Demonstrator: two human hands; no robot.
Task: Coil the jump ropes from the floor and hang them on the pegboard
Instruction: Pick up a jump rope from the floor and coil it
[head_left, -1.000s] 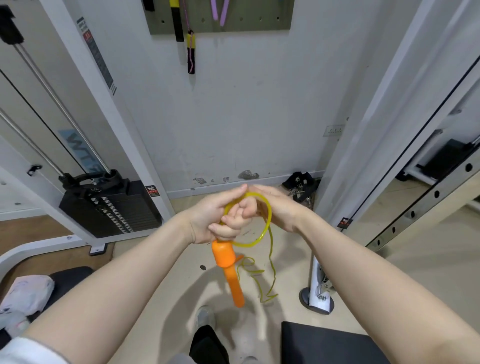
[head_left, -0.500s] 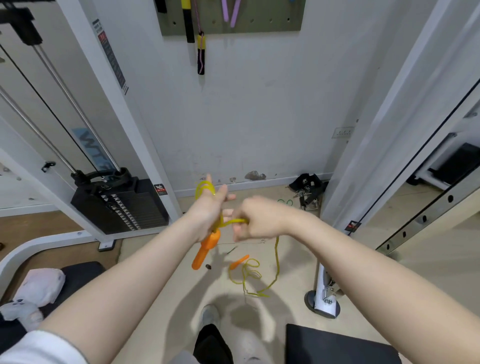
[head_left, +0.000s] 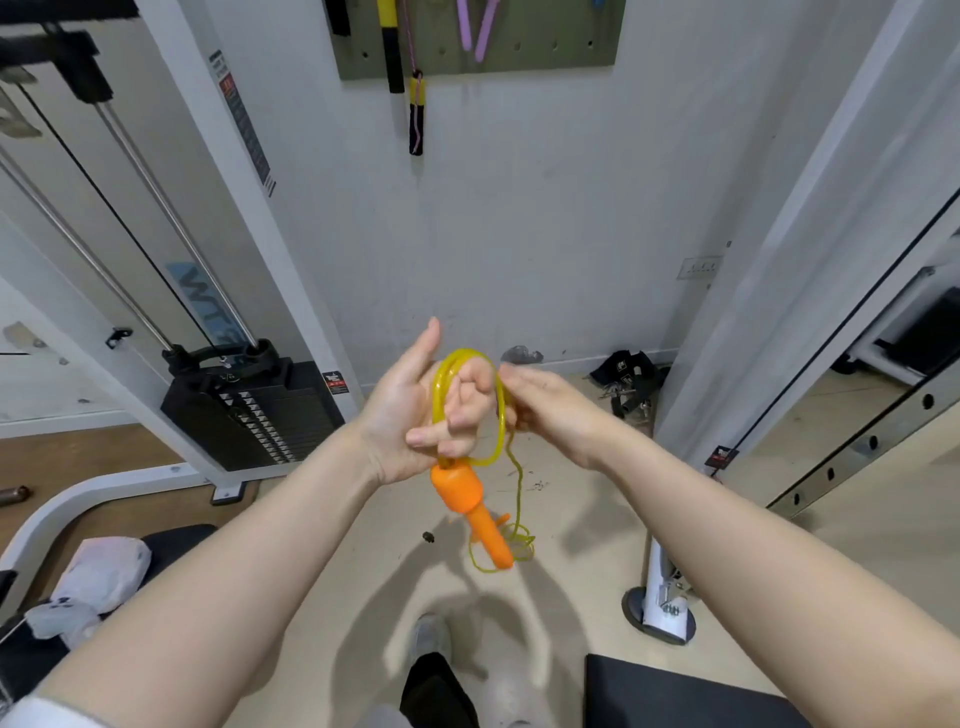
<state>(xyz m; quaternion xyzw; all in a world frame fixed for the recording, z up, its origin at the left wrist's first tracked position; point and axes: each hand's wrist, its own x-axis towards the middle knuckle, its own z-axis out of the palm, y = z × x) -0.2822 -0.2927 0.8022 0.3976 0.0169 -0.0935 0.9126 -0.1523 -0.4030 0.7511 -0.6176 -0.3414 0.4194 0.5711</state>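
Two hands, one translucent yellow jump rope (head_left: 467, 405) half coiled.
Loops are held around left hand (head_left: 415, 415), fed by pinching right hand (head_left: 550, 410); slack below orange handle (head_left: 467, 499) remains, grey-green pegboard (head_left: 545, 52) awaits.

left hand (head_left: 415, 415) palm-up, fingers curled, right hand (head_left: 550, 410) pinching beside it, forearms extended

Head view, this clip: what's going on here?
A person is coiling a yellow jump rope with orange handles. The left hand has the loops wound around its fingers, one orange handle dangling below. The right hand pinches the rope beside the coil. The rope's tail reaches the floor. The pegboard already holds other ropes.
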